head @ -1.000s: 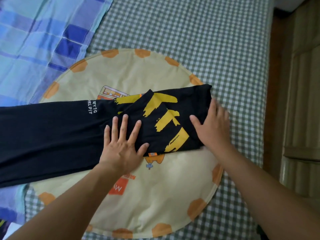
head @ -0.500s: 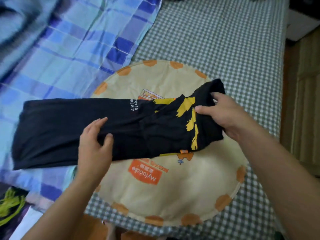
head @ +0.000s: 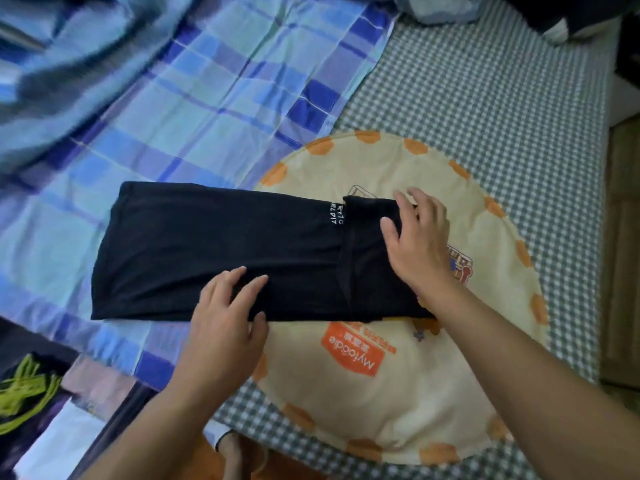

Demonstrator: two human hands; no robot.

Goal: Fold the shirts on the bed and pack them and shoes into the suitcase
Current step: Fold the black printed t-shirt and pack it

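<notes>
My black cotton shirt (head: pixel 214 251), folded into a long band with small white lettering on it, lies across the bed, its left half on the blue plaid sheet (head: pixel 194 98) and its right half on the round cream cloth with orange spots round its rim (head: pixel 415 393). My left hand (head: pixel 227 323) holds the near edge of the shirt about midway along, fingers on top and thumb curled at the hem. My right hand (head: pixel 415 244) lies flat, fingers spread, pressing down the folded-over right end. The green-and-white checked bedcover (head: pixel 485 98) shows beyond and to the right. At the near left corner lies something dark with yellow-green laces (head: pixel 27 396), too blurred to name.
</notes>
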